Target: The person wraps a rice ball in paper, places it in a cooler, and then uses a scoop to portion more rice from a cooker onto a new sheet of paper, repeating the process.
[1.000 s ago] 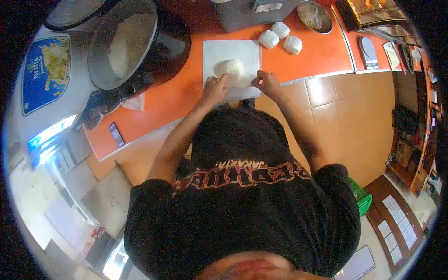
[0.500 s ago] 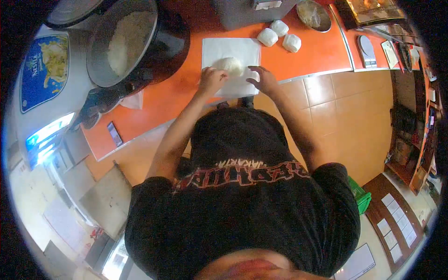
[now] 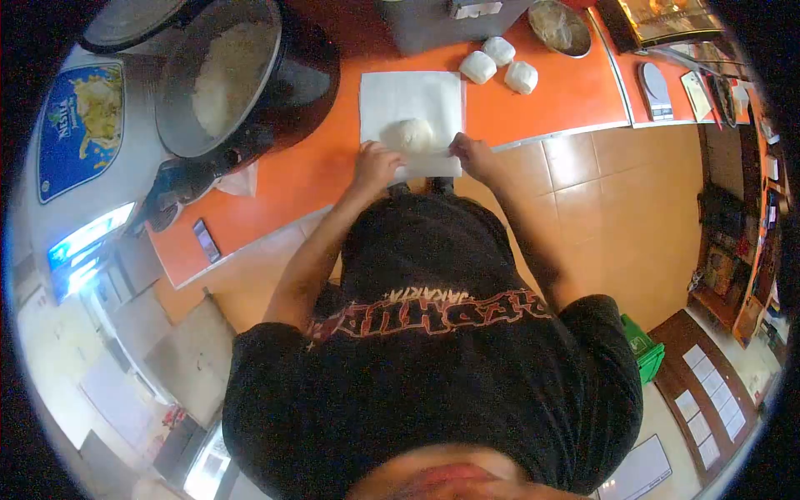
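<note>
A white paper sheet [image 3: 392, 93] lies on the orange counter in front of me, with a rounded mound of white rice [image 3: 415, 133] on its nearer half. My left hand [image 3: 378, 167] pinches the sheet's near left side. At the near right side, my right hand [image 3: 470, 157] grips the paper between thumb and fingers. The near edge is lifted slightly between both hands, close to the mound. Beyond the sheet to the right sit several white wrapped bundles [image 3: 498, 52].
At the left stands a large dark pot of rice [image 3: 237, 79]. A phone [image 3: 206, 240] lies near the counter's left front edge. Behind the sheet is a grey container [image 3: 442, 25]; a metal bowl [image 3: 560, 29] and a scale [image 3: 655, 90] are farther right.
Both hands have moved from beside the mound toward the sheet's near edge. My right hand has closed on the paper, and that edge is now raised.
</note>
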Demonstrator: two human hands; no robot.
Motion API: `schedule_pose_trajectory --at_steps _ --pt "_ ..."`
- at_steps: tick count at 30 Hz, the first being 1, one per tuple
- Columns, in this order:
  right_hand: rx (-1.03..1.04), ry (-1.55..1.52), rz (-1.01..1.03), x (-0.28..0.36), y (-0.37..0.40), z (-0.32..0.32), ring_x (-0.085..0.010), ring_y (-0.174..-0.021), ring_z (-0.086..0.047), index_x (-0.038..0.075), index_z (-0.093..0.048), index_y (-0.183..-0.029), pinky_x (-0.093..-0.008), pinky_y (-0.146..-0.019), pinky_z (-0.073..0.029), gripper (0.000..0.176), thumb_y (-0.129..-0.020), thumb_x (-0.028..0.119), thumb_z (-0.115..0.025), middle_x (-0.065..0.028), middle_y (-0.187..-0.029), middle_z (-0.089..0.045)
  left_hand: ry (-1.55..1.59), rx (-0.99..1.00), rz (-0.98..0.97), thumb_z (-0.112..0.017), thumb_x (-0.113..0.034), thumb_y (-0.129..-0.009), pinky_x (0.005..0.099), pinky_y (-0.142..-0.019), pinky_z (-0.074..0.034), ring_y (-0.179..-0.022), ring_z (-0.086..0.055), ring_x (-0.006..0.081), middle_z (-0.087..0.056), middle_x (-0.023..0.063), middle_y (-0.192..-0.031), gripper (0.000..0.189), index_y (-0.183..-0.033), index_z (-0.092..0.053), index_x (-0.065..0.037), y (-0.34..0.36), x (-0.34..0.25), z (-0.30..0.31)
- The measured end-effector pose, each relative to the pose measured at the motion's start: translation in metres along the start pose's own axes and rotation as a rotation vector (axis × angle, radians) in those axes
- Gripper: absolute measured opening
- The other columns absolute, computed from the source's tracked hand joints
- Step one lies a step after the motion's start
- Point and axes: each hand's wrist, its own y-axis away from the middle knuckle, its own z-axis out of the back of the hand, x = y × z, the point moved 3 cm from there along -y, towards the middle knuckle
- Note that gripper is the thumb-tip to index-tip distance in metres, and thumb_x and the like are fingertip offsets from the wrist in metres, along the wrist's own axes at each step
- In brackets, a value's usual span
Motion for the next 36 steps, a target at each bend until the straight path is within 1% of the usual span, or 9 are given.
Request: schedule_pose_trajectory --at_steps 4,10,16,19,22,25,28,31,36 --pt "-0.190 -0.174 0.244 -0.004 0.000 -0.009 -0.0294 -0.081 -0.072 0.002 -0.057 -0.100 -0.0409 -0.071 -0.056 0.003 -0.097 0.003 -0.057 -0.0173 -0.088 -0.072 0.048 -0.007 0.112 -0.069 -0.022 -0.084 0.0447 -0.088 -0.046 -0.079 -0.067 0.0293 -0.073 0.0080 -0.085 0.011 -0.082 -0.076 -0.013 -0.007 -0.004 0.005" --pt "-0.143 -0.295 -0.140 -0.031 -0.026 -0.016 -0.0170 -0.069 -0.067 0.006 -0.057 -0.110 -0.0348 -0.063 -0.053 0.013 -0.098 0.009 -0.061 -0.0115 -0.075 -0.067 0.321 -0.153 0.458 -0.076 -0.034 -0.083 0.0434 -0.070 -0.053 -0.074 -0.070 0.0317 -0.072 0.0120 -0.080 0.026 -0.083 -0.071 -0.008 -0.020 0.035 -0.030" --pt "-0.121 -0.250 -0.015 -0.025 -0.010 -0.007 -0.0111 -0.056 -0.058 0.007 -0.060 -0.112 -0.0299 -0.053 -0.047 0.028 -0.088 0.008 -0.073 -0.0043 -0.063 -0.060 0.361 -0.209 0.419 -0.079 -0.041 -0.081 0.0448 -0.065 -0.053 -0.070 -0.070 0.0342 -0.071 0.0143 -0.077 0.035 -0.088 -0.069 -0.008 -0.016 0.071 -0.072" --pt "-0.255 -0.501 -0.262 -0.056 -0.008 -0.019 -0.0157 -0.070 -0.062 0.005 -0.060 -0.115 -0.0327 -0.062 -0.051 0.035 -0.084 0.008 -0.076 -0.0081 -0.081 -0.066 0.297 -0.161 0.484 -0.079 -0.042 -0.081 0.0450 -0.065 -0.053 -0.073 -0.070 0.0338 -0.072 0.0133 -0.078 0.035 -0.089 -0.069 -0.009 -0.014 0.064 -0.065" --pt "-0.696 0.256 -0.008 0.004 0.013 -0.001 -0.0250 -0.093 -0.065 0.003 -0.056 -0.123 -0.0401 -0.083 -0.053 0.045 -0.083 0.010 -0.076 -0.0110 -0.103 -0.068 0.252 -0.134 0.483 -0.077 -0.040 -0.083 0.0448 -0.067 -0.053 -0.076 -0.071 0.0327 -0.073 0.0130 -0.082 0.033 -0.090 -0.069 -0.009 -0.017 0.059 -0.060" --pt "-0.196 0.308 0.436 0.025 0.007 -0.042 -0.0339 -0.124 -0.055 0.004 -0.047 -0.140 -0.0464 -0.105 -0.044 0.063 -0.085 0.019 -0.073 -0.0168 -0.134 -0.058 0.301 -0.131 0.448 -0.075 -0.037 -0.085 0.0442 -0.069 -0.054 -0.080 -0.072 0.0319 -0.074 0.0133 -0.085 0.030 -0.093 -0.069 -0.009 -0.015 0.080 -0.083" --pt "0.037 0.492 0.544 0.043 -0.001 -0.071 -0.0312 -0.146 -0.035 0.004 -0.034 -0.152 -0.0468 -0.118 -0.031 0.080 -0.087 0.034 -0.069 -0.0156 -0.156 -0.039 0.323 -0.090 0.466 -0.074 -0.033 -0.086 0.0416 -0.071 -0.055 -0.081 -0.072 0.0309 -0.074 0.0139 -0.088 0.026 -0.093 -0.068 -0.008 -0.018 0.074 -0.078" --pt "0.116 0.659 0.479 0.036 -0.002 -0.077 -0.0277 -0.153 -0.019 0.005 -0.024 -0.158 -0.0466 -0.123 -0.021 0.090 -0.087 0.042 -0.066 -0.0123 -0.166 -0.020 0.478 -0.075 0.481 -0.077 -0.028 -0.085 0.0392 -0.073 -0.055 -0.082 -0.072 0.0291 -0.074 0.0149 -0.090 0.028 -0.100 -0.066 -0.007 -0.012 0.094 -0.086" --pt "0.134 0.772 0.477 0.032 0.001 -0.076 -0.0307 -0.153 -0.018 0.004 -0.026 -0.157 -0.0535 -0.123 -0.015 0.091 -0.086 0.046 -0.063 -0.0143 -0.165 -0.021 0.679 -0.171 0.609 -0.078 -0.022 -0.085 0.0390 -0.073 -0.054 -0.084 -0.072 0.0277 -0.073 0.0167 -0.093 0.040 -0.115 -0.058 -0.004 0.041 0.097 -0.050"
